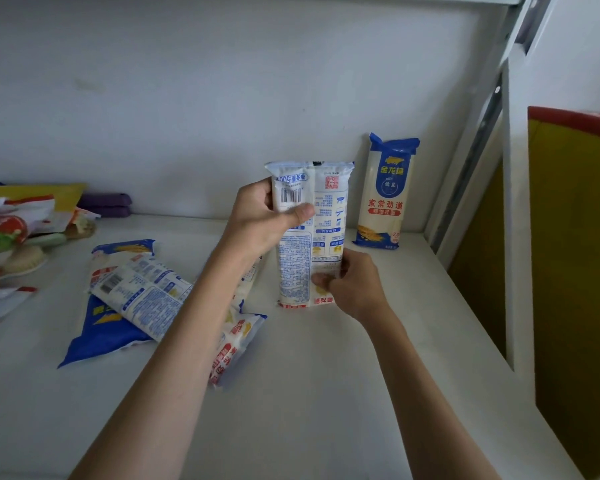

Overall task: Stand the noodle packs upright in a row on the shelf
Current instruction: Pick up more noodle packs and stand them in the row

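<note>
One noodle pack (pixel 385 192) stands upright against the back wall on the shelf (pixel 326 375). Second pack (pixel 310 233), upright and upside down, back label showing: left hand (pixel 260 223) clasps its top, right hand (pixel 352 285) pinches its lower edge. Several packs (pixel 136 296) lie flat, left.

I extend both bare forearms forward. My left hand (pixel 264 220) is raised, thumb across the front, fingers curled behind. My right hand (pixel 352 285) sits lower, fingertips (pixel 321 280) pinching, wrist bent inward.
</note>
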### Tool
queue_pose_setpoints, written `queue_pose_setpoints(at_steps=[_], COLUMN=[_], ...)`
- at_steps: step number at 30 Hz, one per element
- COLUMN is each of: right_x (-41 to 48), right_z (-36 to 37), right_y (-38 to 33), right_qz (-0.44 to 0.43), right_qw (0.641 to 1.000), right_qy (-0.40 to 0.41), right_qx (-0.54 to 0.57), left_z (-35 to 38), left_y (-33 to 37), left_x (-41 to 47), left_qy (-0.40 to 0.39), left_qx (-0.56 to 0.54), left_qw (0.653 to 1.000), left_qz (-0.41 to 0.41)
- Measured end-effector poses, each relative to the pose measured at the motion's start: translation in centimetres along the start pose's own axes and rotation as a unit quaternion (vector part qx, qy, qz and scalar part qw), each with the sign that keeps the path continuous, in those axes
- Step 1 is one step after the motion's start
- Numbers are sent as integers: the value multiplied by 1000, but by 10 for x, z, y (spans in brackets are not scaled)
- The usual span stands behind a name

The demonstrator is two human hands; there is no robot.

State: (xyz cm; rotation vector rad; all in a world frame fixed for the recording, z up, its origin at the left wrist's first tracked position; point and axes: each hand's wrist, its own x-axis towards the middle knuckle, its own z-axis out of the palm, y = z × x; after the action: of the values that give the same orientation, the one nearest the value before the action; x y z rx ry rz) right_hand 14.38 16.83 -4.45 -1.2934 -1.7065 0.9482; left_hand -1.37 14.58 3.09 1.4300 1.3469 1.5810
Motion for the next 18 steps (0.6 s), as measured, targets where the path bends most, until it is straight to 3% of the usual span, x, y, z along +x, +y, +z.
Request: queue_pose_setpoints(at_steps=[7,12,18], right_x=[-1,0,4], right_z=[1,3,7], right_y=[5,7,12], right_qz=[7,20,13], right_qw=[999,998,997], right_qy=[5,-4,43], right_qx=[-37,-59,-65], left_z=[-1,8,15], left_y=[-21,-26,-29], left_x=[-4,0,11], left_qy=[-36,-1,8], left_qx=[111,128,138], left_qw=[990,989,989], left_qz=[-74,-69,-59])
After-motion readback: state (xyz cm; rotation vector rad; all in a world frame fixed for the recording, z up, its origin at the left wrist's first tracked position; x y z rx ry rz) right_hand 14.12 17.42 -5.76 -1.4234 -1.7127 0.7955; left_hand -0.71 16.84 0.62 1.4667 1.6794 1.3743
